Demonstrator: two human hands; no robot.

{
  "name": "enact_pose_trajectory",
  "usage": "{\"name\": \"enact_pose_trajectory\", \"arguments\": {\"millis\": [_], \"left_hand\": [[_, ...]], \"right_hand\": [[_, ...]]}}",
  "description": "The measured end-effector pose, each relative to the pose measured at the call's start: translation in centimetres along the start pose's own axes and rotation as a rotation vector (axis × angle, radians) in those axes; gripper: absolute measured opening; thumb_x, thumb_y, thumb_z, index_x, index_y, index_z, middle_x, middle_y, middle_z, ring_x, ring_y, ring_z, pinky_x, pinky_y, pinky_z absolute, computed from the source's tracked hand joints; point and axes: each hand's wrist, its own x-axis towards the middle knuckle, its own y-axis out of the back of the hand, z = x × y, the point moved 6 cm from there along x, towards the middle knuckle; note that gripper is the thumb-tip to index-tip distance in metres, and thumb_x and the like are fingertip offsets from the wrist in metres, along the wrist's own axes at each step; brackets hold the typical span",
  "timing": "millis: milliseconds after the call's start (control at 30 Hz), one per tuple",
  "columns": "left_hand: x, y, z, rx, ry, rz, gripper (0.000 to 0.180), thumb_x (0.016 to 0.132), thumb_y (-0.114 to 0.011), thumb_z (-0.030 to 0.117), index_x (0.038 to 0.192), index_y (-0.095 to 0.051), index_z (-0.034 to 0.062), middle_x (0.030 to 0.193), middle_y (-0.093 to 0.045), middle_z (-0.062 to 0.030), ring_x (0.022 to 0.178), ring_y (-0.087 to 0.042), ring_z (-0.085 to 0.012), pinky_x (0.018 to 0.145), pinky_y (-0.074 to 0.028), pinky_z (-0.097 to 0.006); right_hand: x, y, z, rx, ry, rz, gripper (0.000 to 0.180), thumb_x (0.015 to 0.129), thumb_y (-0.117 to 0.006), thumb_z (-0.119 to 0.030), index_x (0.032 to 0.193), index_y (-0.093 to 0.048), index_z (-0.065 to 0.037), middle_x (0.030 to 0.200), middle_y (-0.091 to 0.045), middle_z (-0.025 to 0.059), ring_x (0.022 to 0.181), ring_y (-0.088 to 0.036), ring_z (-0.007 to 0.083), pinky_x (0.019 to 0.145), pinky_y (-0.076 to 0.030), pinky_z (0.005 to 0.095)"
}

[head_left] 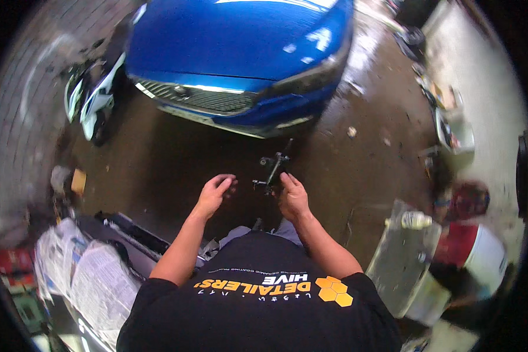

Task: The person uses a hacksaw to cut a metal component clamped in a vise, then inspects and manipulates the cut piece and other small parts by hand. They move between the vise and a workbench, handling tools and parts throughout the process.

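In my right hand (293,198) is a dark, narrow metal part (274,170) with short arms sticking out at its ends, like a bracket or small mechanism; its exact kind is unclear. My thumb presses on its near side, and the other fingers are mostly hidden behind it. My left hand (213,195) hovers a little to the left of the part without touching it. Its thumb and loosely bent fingers are apart, with nothing between them. Both hands are in front of my black shirt (246,317).
Ahead stands a blue car (229,47), its grille facing me. A white scooter (97,100) is parked at its left. Newspaper-covered panels (102,281) lie at lower left. On the right are a grey box-like stand (402,264), a red-and-white container (472,252) and a white bin (460,132).
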Motion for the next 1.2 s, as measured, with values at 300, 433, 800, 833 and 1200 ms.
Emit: {"name": "enact_pose_trajectory", "arguments": {"millis": [300, 433, 800, 833, 1200], "left_hand": [[4.2, 16.3, 10.5, -0.358, -0.178, 0.137, 0.039, 0.108, -0.059, 0.03, 0.139, -0.061, 0.0053, 0.129, -0.066, -0.0046, 0.113, -0.063, -0.0156, 0.099, -0.049, -0.032], [6.5, 26.3, 11.6, -0.356, -0.176, 0.324, 0.037, 0.107, -0.06, 0.022, 0.14, -0.06, 0.0039, 0.127, -0.066, -0.0051, 0.115, -0.062, -0.0153, 0.104, -0.049, -0.033], [2.8, 49.7, 13.4, -0.394, -0.139, 0.93, 0.037, 0.102, -0.068, 0.034, 0.123, -0.066, 0.0031, 0.111, -0.068, -0.004, 0.102, -0.06, -0.0129, 0.092, -0.05, -0.032], [2.4, 52.0, 13.3, -0.42, -0.141, 0.974, 0.036, 0.102, -0.068, 0.034, 0.121, -0.067, 0.0035, 0.11, -0.068, -0.0034, 0.101, -0.06, -0.0125, 0.092, -0.05, -0.032], [-2.4, 85.8, 15.7, -0.831, -0.349, 1.037, 0.025, 0.104, -0.067, 0.021, 0.121, -0.064, 0.0035, 0.109, -0.07, -0.0054, 0.098, -0.068, -0.0173, 0.088, -0.056, -0.035]], "right_hand": [[12.8, -21.4, 10.7, -0.279, -0.376, -0.308, 0.024, 0.103, -0.066, -0.027, 0.114, -0.071, -0.006, 0.097, -0.073, 0.0009, 0.082, -0.064, 0.013, 0.074, -0.049, 0.0292], [19.8, -30.7, 16.0, -0.35, -0.504, -0.467, 0.023, 0.1, -0.07, -0.023, 0.109, -0.073, -0.003, 0.093, -0.072, 0.0017, 0.077, -0.062, 0.0118, 0.072, -0.049, 0.0281], [30.0, -56.1, 30.6, -0.66, -0.78, -0.881, 0.019, 0.101, -0.069, -0.016, 0.107, -0.074, 0.001, 0.094, -0.075, 0.0062, 0.082, -0.069, 0.0157, 0.075, -0.055, 0.0297], [30.1, -58.2, 32.6, -0.685, -0.83, -0.879, 0.018, 0.1, -0.07, -0.016, 0.106, -0.074, 0.001, 0.094, -0.075, 0.0061, 0.083, -0.069, 0.015, 0.075, -0.054, 0.0291], [39.8, -86.7, 51.0, -0.999, -0.705, -1.111, 0.033, 0.104, -0.065, -0.017, 0.129, -0.065, 0.004, 0.112, -0.072, 0.0092, 0.096, -0.067, 0.0173, 0.087, -0.054, 0.0316]]}}
